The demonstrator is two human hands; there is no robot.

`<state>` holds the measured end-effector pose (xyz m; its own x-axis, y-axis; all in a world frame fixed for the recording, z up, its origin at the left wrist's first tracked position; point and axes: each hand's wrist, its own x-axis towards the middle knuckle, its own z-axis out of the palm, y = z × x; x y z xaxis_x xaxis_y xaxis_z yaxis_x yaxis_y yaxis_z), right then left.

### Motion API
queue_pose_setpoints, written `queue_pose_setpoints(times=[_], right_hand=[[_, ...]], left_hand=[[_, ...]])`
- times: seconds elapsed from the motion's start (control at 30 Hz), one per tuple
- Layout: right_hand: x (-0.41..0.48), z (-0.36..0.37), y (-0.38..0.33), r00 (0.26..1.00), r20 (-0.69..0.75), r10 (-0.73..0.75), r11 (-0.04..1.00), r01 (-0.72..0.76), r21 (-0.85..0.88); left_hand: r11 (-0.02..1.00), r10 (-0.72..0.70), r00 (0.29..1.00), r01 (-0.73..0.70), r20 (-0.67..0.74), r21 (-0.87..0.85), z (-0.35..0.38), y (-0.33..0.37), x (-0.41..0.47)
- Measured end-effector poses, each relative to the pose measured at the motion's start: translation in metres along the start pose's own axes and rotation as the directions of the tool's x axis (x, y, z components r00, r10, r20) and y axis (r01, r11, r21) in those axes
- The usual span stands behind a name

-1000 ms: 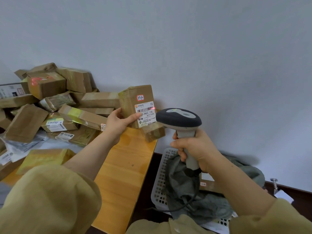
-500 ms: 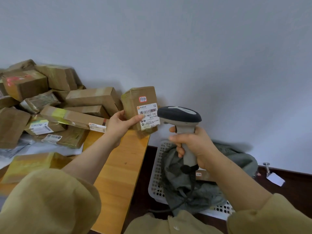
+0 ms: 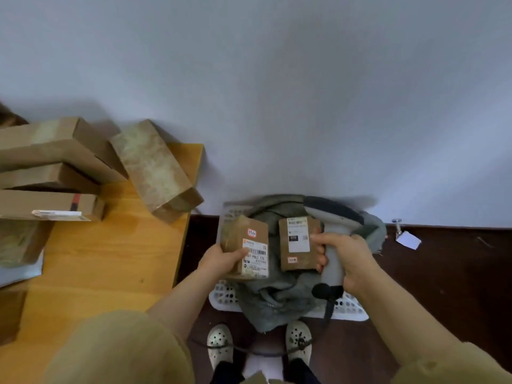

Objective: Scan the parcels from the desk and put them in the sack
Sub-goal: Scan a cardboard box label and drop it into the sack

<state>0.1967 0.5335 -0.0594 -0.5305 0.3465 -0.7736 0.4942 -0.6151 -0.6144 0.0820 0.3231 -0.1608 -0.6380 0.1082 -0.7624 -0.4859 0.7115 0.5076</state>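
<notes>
I see matt brown cardboard on the parcel (image 3: 246, 249) in my left hand (image 3: 219, 259), with a smooth white paper label stuck on it. The scanner (image 3: 333, 239) in my right hand (image 3: 347, 257) looks like smooth plastic, grey with a darker top. The sack (image 3: 277, 297) is dull grey cloth (crumpled, no sheen), sitting in a white perforated plastic basket (image 3: 349, 309). The desk (image 3: 110, 261) is varnished orange wood with a slight gloss.

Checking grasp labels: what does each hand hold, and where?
Left hand grips the labelled parcel by its left side, thumb on the label. Right hand grips the barcode scanner by its handle.
</notes>
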Motion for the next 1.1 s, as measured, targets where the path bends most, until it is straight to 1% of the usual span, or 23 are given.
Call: queue_pose_setpoints(times=[0.13, 0.23, 0.3, 0.4, 0.5, 0.6, 0.67, 0.7, 0.77, 0.8, 0.83, 0.87, 0.9, 0.93, 1.0, 1.03, 1.1], right_hand=[[0.040, -0.006, 0.019, 0.997, -0.019, 0.075, 0.997, -0.075, -0.015], [0.060, -0.004, 0.028, 0.995, -0.013, 0.098, 0.994, -0.098, -0.045], [0.068, -0.001, 0.029, 0.994, -0.015, 0.109, 0.992, -0.109, -0.055], [0.069, 0.006, 0.027, 0.993, -0.002, 0.117, 0.992, -0.117, -0.046], [0.060, 0.022, 0.016, 0.993, 0.033, 0.116, 0.993, -0.115, -0.030], [0.051, 0.052, 0.001, 0.989, 0.085, 0.118, 0.993, -0.115, -0.033], [0.045, 0.076, -0.009, 0.986, 0.137, 0.092, 0.995, -0.086, -0.050], [0.042, 0.089, -0.012, 0.986, 0.155, 0.067, 0.996, -0.058, -0.062], [0.037, 0.113, -0.018, 0.978, 0.206, 0.013, 0.998, 0.001, -0.066], [0.036, 0.124, -0.020, 0.972, 0.233, -0.013, 0.998, 0.027, -0.056], [0.036, 0.135, -0.022, 0.967, 0.253, -0.036, 0.998, 0.050, -0.049], [0.039, 0.146, -0.022, 0.964, 0.259, -0.060, 0.996, 0.075, -0.048], [0.040, 0.157, -0.022, 0.961, 0.265, -0.078, 0.994, 0.096, -0.056], [0.042, 0.168, -0.022, 0.957, 0.278, -0.086, 0.992, 0.109, -0.067], [0.048, 0.189, -0.020, 0.946, 0.316, -0.070, 0.992, 0.101, -0.081], [0.051, 0.198, -0.019, 0.942, 0.330, -0.059, 0.991, 0.095, -0.092], [0.056, 0.214, -0.017, 0.929, 0.367, -0.043, 0.989, 0.092, -0.117]], left_hand=[[0.994, -0.094, 0.995, 0.095, 0.030, -0.058, 0.038, -0.005, 0.053], [0.992, -0.106, 0.993, 0.109, 0.044, -0.062, 0.062, -0.002, 0.077], [0.995, -0.096, 0.995, 0.096, 0.041, -0.022, 0.069, 0.002, 0.081], [1.000, -0.013, 0.999, 0.013, 0.041, 0.014, 0.061, 0.013, 0.061], [0.985, 0.173, 0.985, -0.173, -0.009, 0.028, 0.036, 0.031, 0.023], [0.944, 0.328, 0.942, -0.325, -0.065, 0.058, 0.007, 0.047, -0.022], [0.902, 0.431, 0.890, -0.422, -0.152, 0.088, -0.013, 0.052, -0.045], [0.872, 0.488, 0.845, -0.480, -0.218, 0.090, -0.024, 0.054, -0.054], [0.819, 0.552, 0.726, -0.566, -0.410, 0.101, -0.047, 0.058, -0.068], [0.807, 0.545, 0.662, -0.580, -0.515, 0.109, -0.060, 0.062, -0.072], [0.818, 0.507, 0.619, -0.564, -0.601, 0.109, -0.073, 0.065, -0.072], [0.855, 0.435, 0.606, -0.511, -0.666, 0.094, -0.086, 0.067, -0.069], [0.901, 0.347, 0.613, -0.429, -0.710, 0.069, -0.098, 0.068, -0.063], [0.940, 0.251, 0.639, -0.340, -0.727, 0.026, -0.111, 0.068, -0.054], [0.972, 0.081, 0.714, -0.210, -0.695, -0.103, -0.134, 0.067, -0.036], [0.973, 0.031, 0.749, -0.175, -0.662, -0.152, -0.142, 0.066, -0.026], [0.959, -0.014, 0.822, -0.151, -0.569, -0.242, -0.152, 0.064, -0.005]])
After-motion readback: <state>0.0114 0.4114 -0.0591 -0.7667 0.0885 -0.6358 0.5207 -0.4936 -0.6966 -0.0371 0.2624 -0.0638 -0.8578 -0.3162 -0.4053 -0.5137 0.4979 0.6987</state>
